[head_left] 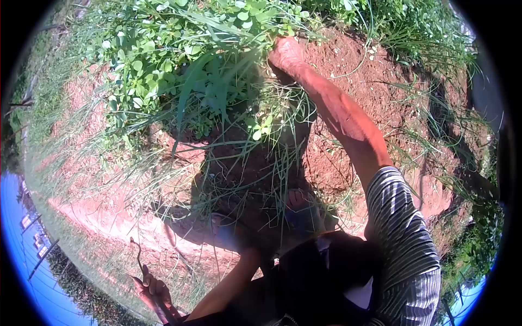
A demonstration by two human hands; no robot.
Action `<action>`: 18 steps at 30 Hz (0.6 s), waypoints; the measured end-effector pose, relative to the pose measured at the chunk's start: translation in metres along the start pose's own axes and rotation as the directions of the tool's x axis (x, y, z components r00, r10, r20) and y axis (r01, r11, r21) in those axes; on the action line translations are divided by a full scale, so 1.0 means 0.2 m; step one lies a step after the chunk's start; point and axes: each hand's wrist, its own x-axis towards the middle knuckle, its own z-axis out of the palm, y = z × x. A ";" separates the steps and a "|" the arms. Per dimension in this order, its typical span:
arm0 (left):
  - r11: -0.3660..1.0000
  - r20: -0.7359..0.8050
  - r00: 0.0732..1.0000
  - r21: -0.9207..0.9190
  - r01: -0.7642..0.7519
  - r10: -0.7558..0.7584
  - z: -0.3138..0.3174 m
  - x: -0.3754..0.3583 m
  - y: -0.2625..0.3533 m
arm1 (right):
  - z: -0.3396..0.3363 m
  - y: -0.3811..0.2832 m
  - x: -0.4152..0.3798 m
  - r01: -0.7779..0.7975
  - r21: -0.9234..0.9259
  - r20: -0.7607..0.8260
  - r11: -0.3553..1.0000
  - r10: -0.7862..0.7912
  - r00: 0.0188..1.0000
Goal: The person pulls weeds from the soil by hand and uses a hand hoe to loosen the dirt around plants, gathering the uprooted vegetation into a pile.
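My right hand [286, 53] reaches forward to the edge of a thick clump of leafy green weeds [147, 70]. Its fingers look closed on stems there, though leaves partly cover them. Long grass blades [201, 81] hang down beside that hand, some of them blurred. Low at the left, my left hand [154, 292] is held away from the plants, its fingers wrapped round a thin, dark, curved rod [139, 255] that points upward. What the rod belongs to cannot be made out.
Reddish bare soil [348, 60] lies right of the weeds, with cut or loose grass [261, 157] scattered in front of my feet. More tall grass [435, 49] grows at the upper right. My shadow falls across the middle ground.
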 end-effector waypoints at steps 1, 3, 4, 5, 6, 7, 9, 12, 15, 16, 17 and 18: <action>1.000 -0.047 0.999 -0.009 -0.016 0.015 0.01 -0.01 -0.02 | 0.04 -0.01 0.02 -0.029 0.008 -0.036 1.000 0.030 0.999; 1.000 -0.077 0.997 -0.004 -0.026 0.026 0.00 0.00 -0.02 | 0.09 0.07 0.05 0.092 -0.034 -0.035 0.995 -0.093 0.995; 1.000 -0.064 0.998 0.007 -0.022 0.023 -0.03 0.00 -0.02 | 0.13 0.11 0.07 0.085 -0.083 -0.061 0.993 -0.090 0.994; 1.000 -0.052 0.998 0.021 -0.019 0.020 -0.05 -0.01 -0.02 | 0.20 0.18 0.11 0.074 -0.129 -0.086 0.989 -0.085 0.993; 1.000 -0.064 0.998 0.008 -0.013 0.013 -0.08 0.00 -0.01 | 0.23 0.20 0.13 0.058 0.039 -0.070 0.998 -0.056 0.996; 1.000 -0.059 0.998 0.004 -0.010 0.011 -0.07 0.00 -0.02 | 0.26 0.23 0.16 0.036 0.211 -0.054 0.977 -0.026 0.998; 1.000 -0.059 0.998 -0.002 -0.006 0.006 -0.05 0.00 -0.04 | 0.06 0.07 0.07 -0.022 0.164 0.018 0.986 0.019 1.000; 0.998 -0.057 0.998 -0.055 0.029 -0.032 0.04 -0.02 -0.09 | 0.11 0.09 0.20 -0.036 0.270 0.100 0.962 0.009 0.995; 0.996 -0.060 0.997 -0.081 0.040 -0.045 0.10 -0.03 -0.11 | 0.01 -0.03 0.17 -0.128 0.263 0.089 0.956 0.109 0.990; 0.993 -0.050 0.997 -0.104 0.048 -0.053 0.10 -0.02 -0.12 | -0.04 -0.07 0.14 -0.169 0.307 0.096 0.937 0.146 0.985; 0.990 -0.041 0.997 -0.127 0.058 -0.063 0.09 -0.02 -0.13 | -0.09 -0.11 0.08 -0.209 0.349 0.104 0.914 0.184 0.977; 0.988 -0.004 0.999 -0.142 0.053 -0.054 0.02 0.00 -0.12 | -0.11 -0.09 0.02 -0.105 0.479 0.069 0.871 0.082 0.994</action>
